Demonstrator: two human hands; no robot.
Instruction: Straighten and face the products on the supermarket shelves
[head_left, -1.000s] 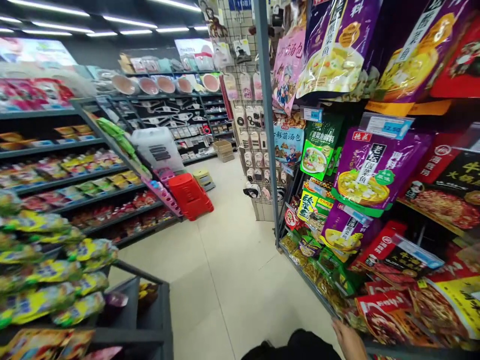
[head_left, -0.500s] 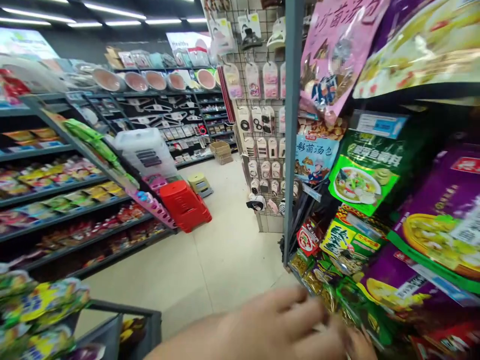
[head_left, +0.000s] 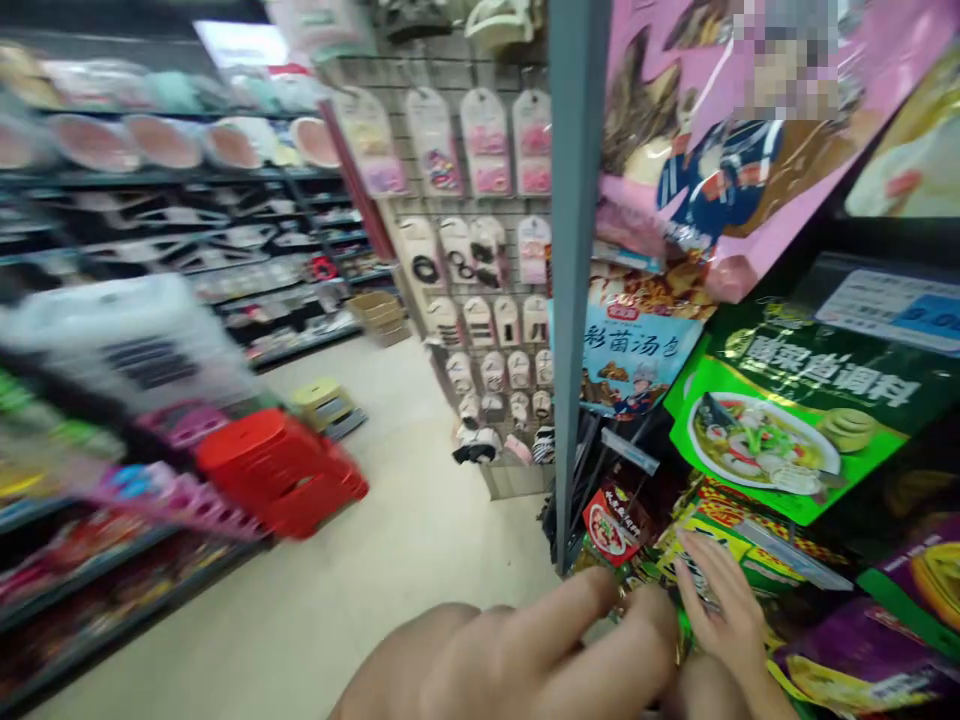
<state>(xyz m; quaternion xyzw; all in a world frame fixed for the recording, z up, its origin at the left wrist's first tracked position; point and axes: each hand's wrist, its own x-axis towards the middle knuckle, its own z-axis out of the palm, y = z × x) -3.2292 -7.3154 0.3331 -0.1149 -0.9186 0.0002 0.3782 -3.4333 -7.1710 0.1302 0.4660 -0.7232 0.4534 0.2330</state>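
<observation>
- Left hand [head_left: 536, 655], lower centre: fingers are curled, wrist is cut off; whether anything is gripped cannot be told.
- Right hand [head_left: 731, 605], lower right: fingers are outstretched over one half-covered yellow packet [head_left: 716, 521].
- One blue packet [head_left: 637, 340] is partly hidden by one post [head_left: 576, 260].

Bare fingers [head_left: 570, 612], rounded knuckles [head_left: 654, 608], bare wrist [head_left: 759, 685]

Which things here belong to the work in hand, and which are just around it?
Likely in the work:
- right hand, in front of the yellow packet
- left hand, in the foreground; its grip is unclear

Just around:
- green packet
- blue packet
- pink packet
- carton
</observation>
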